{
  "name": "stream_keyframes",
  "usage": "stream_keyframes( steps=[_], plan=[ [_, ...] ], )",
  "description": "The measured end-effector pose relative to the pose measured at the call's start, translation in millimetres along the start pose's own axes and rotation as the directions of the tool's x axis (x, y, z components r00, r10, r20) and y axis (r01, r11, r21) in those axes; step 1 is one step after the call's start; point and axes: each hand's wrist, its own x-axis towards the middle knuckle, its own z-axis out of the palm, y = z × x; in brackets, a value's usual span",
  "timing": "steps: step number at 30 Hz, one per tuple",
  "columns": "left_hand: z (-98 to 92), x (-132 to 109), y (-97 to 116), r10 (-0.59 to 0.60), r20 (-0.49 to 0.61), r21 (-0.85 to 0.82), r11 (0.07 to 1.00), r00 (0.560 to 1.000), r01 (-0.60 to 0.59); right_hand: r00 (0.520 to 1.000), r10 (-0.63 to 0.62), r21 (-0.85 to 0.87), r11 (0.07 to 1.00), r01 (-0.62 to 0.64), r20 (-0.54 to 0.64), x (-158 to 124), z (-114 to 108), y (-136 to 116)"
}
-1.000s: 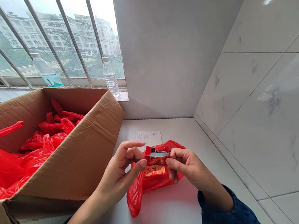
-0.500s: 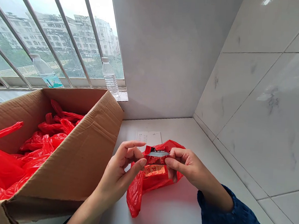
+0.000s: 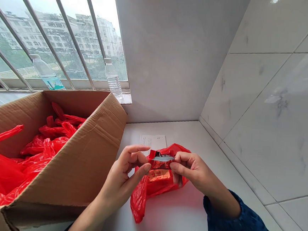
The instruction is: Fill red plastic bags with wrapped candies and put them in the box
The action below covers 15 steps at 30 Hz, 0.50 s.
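Note:
Between both hands, above a red plastic bag, I hold a small shiny red wrapped packet (image 3: pixel 162 159) with a silvery-grey strip along its middle. My left hand (image 3: pixel 128 174) pinches its left end near the thumb tip, the index finger stretched out above. The right end is gripped by my right hand (image 3: pixel 188 167) between thumb and bent fingers. Under them the red plastic bag (image 3: pixel 161 189) lies on the white surface, one handle trailing towards me. An orange printed packet (image 3: pixel 159 175) shows in the bag, just below the held packet.
A cardboard box (image 3: pixel 86 160) at the left holds several red plastic bags (image 3: pixel 2 171). Behind the red bag lies a white printed card (image 3: pixel 154 141). Two plastic bottles, one clear (image 3: pixel 113 78) and one with a blue label (image 3: pixel 47 73), stand by the barred window. A tiled wall (image 3: pixel 271 114) bounds the right.

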Motion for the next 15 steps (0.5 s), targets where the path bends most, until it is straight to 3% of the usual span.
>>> stream_keyframes(
  steps=[5, 15],
  plan=[
    [1.4, 2, 3, -0.028, -0.01, -0.024, 0.999, 1.0, 0.027, 1.0, 0.001, -0.036, 0.999, -0.001, -0.007, 0, 0, -1],
    [-3.7, 11, 1, -0.208, 0.081, -0.142, 0.966, 0.975, 0.218, 0.998, 0.032, -0.096, 0.995, -0.037, -0.056, 3, 4, -1]
  ],
)
